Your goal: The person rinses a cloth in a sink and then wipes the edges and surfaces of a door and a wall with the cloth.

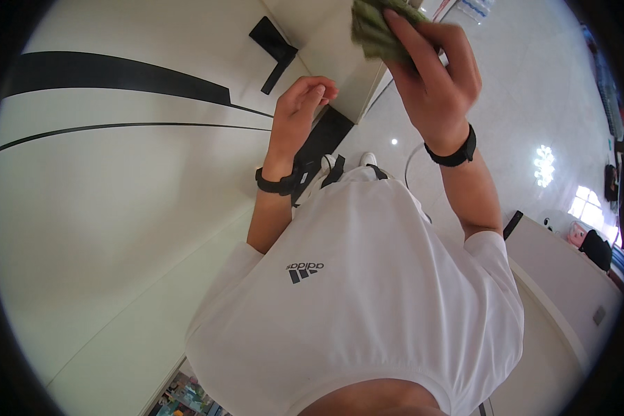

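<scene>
My right hand (437, 78) grips a crumpled green cloth (379, 28) between thumb and fingers, raised at the top of the view beside the edge of a cream cabinet (338, 47). Part of the cloth is cut off by the frame. My left hand (304, 99) hovers left of it with loosely curled fingers, and nothing shows in it. Behind that hand are cream panels (109, 208) with a wide black strip (125, 73) and an angled black piece (274, 47). Whether the left hand touches the panel cannot be told.
Glossy pale floor (504, 99) spreads to the right, reflecting lights. A dark base (330, 132) runs below the cabinet near my white shoes (368, 158). A thin cable (407, 164) lies by my right side. A low pale partition (561, 281) stands at lower right; packed bottles (476, 8) sit far off.
</scene>
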A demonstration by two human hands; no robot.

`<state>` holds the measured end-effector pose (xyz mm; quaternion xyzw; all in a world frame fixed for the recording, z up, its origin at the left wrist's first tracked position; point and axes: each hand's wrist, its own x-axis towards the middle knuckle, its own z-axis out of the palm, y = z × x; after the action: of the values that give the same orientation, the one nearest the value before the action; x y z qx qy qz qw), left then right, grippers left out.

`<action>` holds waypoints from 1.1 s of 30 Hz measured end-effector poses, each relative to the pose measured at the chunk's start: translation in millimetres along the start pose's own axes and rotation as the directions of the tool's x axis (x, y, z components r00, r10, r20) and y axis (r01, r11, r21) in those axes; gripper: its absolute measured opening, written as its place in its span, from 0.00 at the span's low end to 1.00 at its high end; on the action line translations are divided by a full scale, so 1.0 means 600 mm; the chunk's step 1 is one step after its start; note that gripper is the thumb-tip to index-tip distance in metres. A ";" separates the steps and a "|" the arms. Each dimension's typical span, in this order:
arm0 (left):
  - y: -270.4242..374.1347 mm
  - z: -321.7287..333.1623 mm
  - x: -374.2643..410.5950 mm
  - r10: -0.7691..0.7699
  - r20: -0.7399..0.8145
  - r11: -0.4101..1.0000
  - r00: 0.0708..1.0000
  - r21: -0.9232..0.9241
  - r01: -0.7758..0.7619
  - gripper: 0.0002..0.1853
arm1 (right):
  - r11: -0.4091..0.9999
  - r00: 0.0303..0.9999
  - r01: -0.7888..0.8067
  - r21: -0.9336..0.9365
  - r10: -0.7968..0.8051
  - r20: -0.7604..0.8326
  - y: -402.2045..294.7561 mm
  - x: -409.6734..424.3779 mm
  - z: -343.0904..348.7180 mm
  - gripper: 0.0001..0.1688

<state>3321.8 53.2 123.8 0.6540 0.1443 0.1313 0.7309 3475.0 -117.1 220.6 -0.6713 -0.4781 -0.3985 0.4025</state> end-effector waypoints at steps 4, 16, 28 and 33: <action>-0.004 0.010 0.001 0.001 -0.001 1.000 1.000 -0.016 -0.001 0.11 | 0.990 0.958 -0.073 -0.118 0.103 0.267 -0.008 -0.055 0.019 0.26; -0.023 -0.018 -0.012 -0.020 -0.092 1.000 0.996 -0.013 0.019 0.12 | 0.989 0.987 -0.122 -0.082 0.130 0.097 -0.017 -0.053 -0.029 0.36; 0.008 -0.023 -0.015 0.011 -0.083 1.000 0.996 0.021 -0.009 0.12 | 0.909 0.689 -0.140 -0.392 0.374 0.621 0.069 -0.467 0.071 0.15; -0.015 -0.065 -0.055 -0.039 -0.164 0.999 0.986 0.026 0.043 0.12 | 0.823 0.562 -0.478 -0.308 0.556 0.613 0.055 -0.454 -0.002 0.18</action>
<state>3276.6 75.4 112.1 0.6487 0.2192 0.1674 0.7093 3445.2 -213.0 -35.0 -0.8991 -0.3509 -0.0141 0.2615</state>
